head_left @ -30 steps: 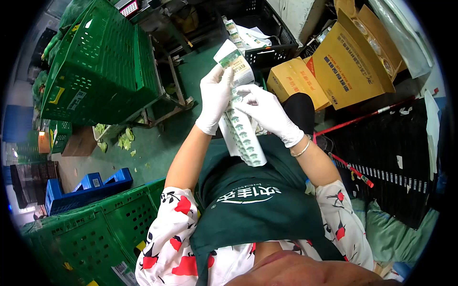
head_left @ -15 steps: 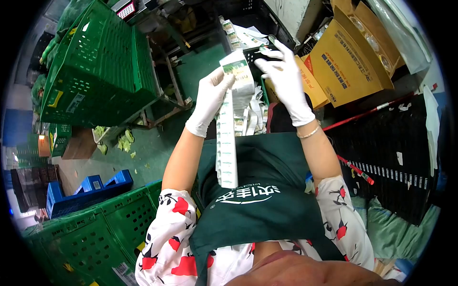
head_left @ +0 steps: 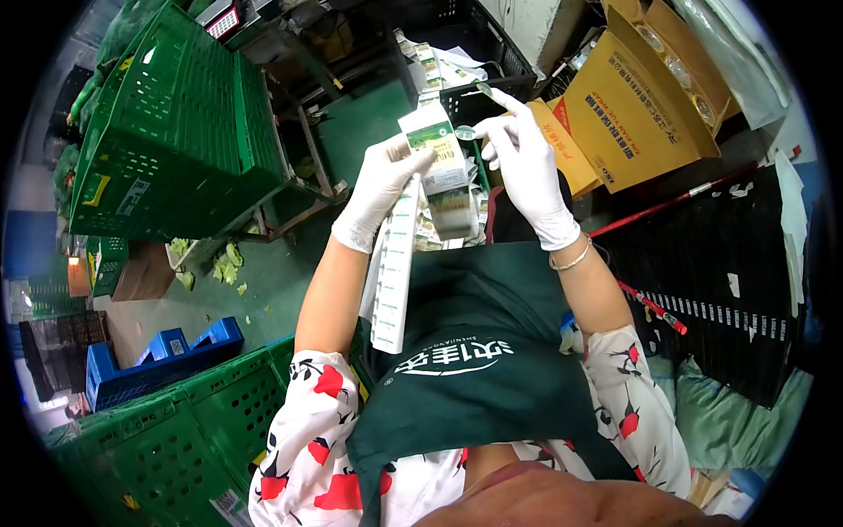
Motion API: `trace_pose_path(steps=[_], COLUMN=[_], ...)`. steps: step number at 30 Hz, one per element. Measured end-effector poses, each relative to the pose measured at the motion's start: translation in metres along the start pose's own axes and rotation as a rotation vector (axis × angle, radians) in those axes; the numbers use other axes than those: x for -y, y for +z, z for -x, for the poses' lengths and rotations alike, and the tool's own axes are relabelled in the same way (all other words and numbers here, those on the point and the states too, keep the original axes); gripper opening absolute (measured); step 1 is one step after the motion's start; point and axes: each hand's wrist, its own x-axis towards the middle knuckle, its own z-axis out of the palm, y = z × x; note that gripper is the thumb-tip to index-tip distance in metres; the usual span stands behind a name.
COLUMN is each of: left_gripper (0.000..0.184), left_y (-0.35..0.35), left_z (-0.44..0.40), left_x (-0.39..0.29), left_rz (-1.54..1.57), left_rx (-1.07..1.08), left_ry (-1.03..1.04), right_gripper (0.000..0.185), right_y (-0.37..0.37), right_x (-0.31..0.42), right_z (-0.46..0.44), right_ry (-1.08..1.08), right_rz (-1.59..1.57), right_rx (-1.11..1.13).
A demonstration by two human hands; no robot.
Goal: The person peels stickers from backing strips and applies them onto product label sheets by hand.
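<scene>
My left hand (head_left: 379, 189), in a white glove, is closed on a long strip of printed labels (head_left: 391, 281). The strip's folded white length hangs down in front of the apron. Its upper end, a green and white label (head_left: 442, 158), stands out past my thumb, and more of the strip droops below it. My gloved right hand (head_left: 527, 162) is raised to the right of the strip, apart from it. One small round sticker (head_left: 465, 133) is at its fingertips, and another small sticker (head_left: 484, 89) is at the tip of the outstretched index finger.
Beyond my hands, a black crate (head_left: 474, 35) holds papers and label strips. Green crates (head_left: 167, 132) stand on a rack at left, with a blue pallet (head_left: 167, 351) below. An open yellow carton (head_left: 632, 114) and black crates (head_left: 702, 272) are at right.
The hanging strip has swung left, and its upper label has turned to face me more. My right hand's fingers have drawn closer together and lower, with the stickers still on them.
</scene>
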Motion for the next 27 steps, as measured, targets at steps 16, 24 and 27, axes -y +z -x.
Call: trace_pose_path(steps=[16,24,27], left_gripper=[0.031,0.03,0.028], left_y=[-0.005,0.001,0.006], left_z=[-0.001,0.001,0.004], left_x=[-0.011,0.001,0.004], left_rz=[0.161,-0.042,-0.107], left_rx=[0.012,0.053,0.106], left_ry=[-0.034,0.04,0.062], right_gripper=[0.057,0.02,0.023], right_y=[0.007,0.0,0.013], right_x=[0.022,0.008,-0.004], right_z=[0.018,-0.005,-0.011], right_ry=[0.021,0.205,0.16], right_rz=[-0.013,-0.144,0.079], right_rx=[0.287,0.137,0.135])
